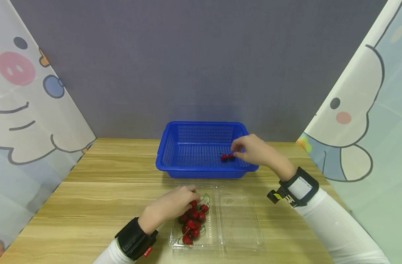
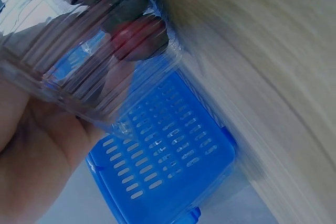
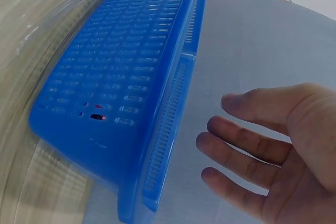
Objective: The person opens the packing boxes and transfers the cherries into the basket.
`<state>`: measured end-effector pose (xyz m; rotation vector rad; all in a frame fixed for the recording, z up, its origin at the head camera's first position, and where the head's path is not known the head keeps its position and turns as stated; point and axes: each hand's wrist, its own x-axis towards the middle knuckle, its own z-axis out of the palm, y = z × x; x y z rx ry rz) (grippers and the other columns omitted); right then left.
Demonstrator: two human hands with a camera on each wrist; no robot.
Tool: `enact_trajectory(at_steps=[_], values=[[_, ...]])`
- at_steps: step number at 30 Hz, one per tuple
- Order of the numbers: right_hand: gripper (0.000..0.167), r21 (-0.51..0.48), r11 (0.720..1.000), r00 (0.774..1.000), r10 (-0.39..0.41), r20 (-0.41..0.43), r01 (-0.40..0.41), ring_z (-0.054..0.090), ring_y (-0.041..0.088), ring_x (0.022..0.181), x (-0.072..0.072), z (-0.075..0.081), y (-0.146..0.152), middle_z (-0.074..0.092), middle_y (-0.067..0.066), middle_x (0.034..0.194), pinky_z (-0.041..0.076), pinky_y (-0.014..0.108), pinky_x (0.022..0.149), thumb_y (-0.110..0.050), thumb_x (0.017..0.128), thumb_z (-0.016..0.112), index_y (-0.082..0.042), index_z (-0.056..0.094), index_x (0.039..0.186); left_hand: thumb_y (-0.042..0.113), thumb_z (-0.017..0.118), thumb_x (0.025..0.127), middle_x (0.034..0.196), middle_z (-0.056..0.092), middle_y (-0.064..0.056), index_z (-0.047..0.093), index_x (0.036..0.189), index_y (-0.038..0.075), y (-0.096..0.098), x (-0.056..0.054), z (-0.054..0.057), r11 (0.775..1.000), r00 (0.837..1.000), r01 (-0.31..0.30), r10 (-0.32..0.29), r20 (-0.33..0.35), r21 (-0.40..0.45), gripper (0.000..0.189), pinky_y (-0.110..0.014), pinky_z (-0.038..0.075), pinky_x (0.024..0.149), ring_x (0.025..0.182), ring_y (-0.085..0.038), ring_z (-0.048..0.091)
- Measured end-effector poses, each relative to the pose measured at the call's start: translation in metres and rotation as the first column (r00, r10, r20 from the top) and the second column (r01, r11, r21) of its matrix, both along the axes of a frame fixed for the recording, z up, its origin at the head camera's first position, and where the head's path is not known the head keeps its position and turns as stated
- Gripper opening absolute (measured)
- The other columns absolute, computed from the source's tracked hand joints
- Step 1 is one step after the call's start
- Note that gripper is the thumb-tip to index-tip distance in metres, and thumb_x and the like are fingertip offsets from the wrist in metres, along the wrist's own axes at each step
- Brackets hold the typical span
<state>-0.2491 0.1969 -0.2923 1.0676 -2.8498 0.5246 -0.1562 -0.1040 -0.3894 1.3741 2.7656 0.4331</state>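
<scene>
Over the left half of a clear plastic clamshell box point(image 1: 217, 242), my left hand point(image 1: 171, 205) pinches a cherry point(image 1: 193, 203) at the top of a pile of red cherries point(image 1: 191, 224) with green stems. Through the box's clear wall the left wrist view shows a finger beside a dark red cherry point(image 2: 139, 38). My right hand point(image 1: 252, 149) hangs above the right end of a blue slotted plastic basket point(image 1: 205, 173), thumb and fingers apart. Just below its fingertips two cherries point(image 1: 224, 157) lie on the basket floor. In the right wrist view nothing is between the fingers.
The clamshell's transparent lid point(image 1: 241, 220) lies folded open to the right of the cherries. The basket stands behind the box on a wood-grain table point(image 1: 121, 176). A grey panel point(image 1: 197, 66) rises at the back, with cartoon-printed sheets point(image 1: 349, 146) at both sides.
</scene>
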Motion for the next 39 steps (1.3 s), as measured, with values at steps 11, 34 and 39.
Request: enact_trajectory(at_steps=[11, 34, 39], values=[[0.006, -0.010, 1.000, 1.000, 0.024, 0.003, -0.024, 0.067, 0.016, 0.082, 0.006, 0.000, -0.005, 0.071, -0.002, 0.088, 0.057, 0.037, 0.071, -0.003, 0.091, 0.074, -0.007, 0.075, 0.096, -0.011, 0.074, 0.083, 0.087, 0.061, 0.003, 0.069, 0.085, 0.010, 0.003, -0.003, -0.003, 0.999, 1.000, 0.025, -0.026, 0.010, 0.045, 0.022, -0.021, 0.054, 0.075, 0.081, -0.006, 0.060], [0.006, -0.081, 0.987, 0.986, 0.130, -0.103, -0.139, 0.068, 0.014, 0.082, 0.020, -0.011, -0.008, 0.072, -0.003, 0.088, 0.057, 0.038, 0.071, -0.004, 0.089, 0.076, -0.008, 0.075, 0.093, -0.011, 0.073, 0.081, 0.099, 0.063, -0.002, 0.072, 0.098, 0.002, 0.000, -0.001, 0.010, 0.995, 0.999, 0.035, -0.036, 0.004, 0.096, 0.021, -0.021, 0.055, 0.076, 0.088, -0.012, 0.063], [0.005, -0.093, 0.985, 0.983, 0.131, -0.127, -0.143, 0.064, 0.009, 0.077, 0.024, -0.011, -0.008, 0.070, -0.006, 0.085, 0.055, 0.034, 0.066, -0.004, 0.090, 0.076, -0.009, 0.075, 0.092, -0.011, 0.073, 0.080, 0.098, 0.064, -0.003, 0.073, 0.098, 0.001, -0.002, -0.002, 0.014, 0.991, 0.998, 0.055, -0.050, -0.039, 0.120, 0.022, -0.023, 0.055, 0.076, 0.087, -0.013, 0.063]])
